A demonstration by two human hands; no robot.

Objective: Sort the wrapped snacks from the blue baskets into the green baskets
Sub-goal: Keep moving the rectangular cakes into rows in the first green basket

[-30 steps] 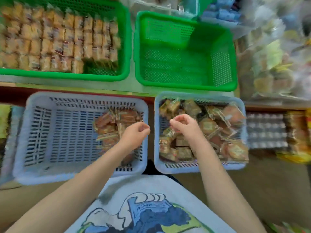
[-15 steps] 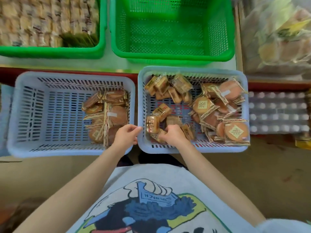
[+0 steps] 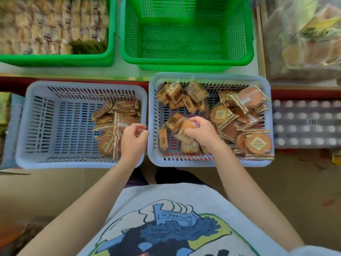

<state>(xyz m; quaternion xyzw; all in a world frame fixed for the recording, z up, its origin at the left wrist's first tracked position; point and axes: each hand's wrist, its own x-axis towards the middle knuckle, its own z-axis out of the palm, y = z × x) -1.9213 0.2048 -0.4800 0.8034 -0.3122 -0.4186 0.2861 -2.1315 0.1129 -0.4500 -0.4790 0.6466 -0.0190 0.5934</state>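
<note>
A person's right hand (image 3: 201, 133) grips a wrapped snack (image 3: 186, 131) in the near right blue basket (image 3: 210, 161), the left hand (image 3: 133, 139) curled empty beside it, a pick-up under way, with the lift toward the far, empty green basket (image 3: 186, 60) likely next.

My two blue baskets (image 3: 55, 163) are matt plastic, moulded with slotted walls and floors. The green baskets (image 3: 186, 61) ahead are a slightly shinier plastic with fine mesh holes. The snacks (image 3: 258, 143) lie in clear, glossy film wrappers with printed paper-like labels. My shirt (image 3: 166, 218) is soft, matt cloth with a flat printed picture. The bags (image 3: 304, 34) on my right look like thin, shiny plastic.
</note>
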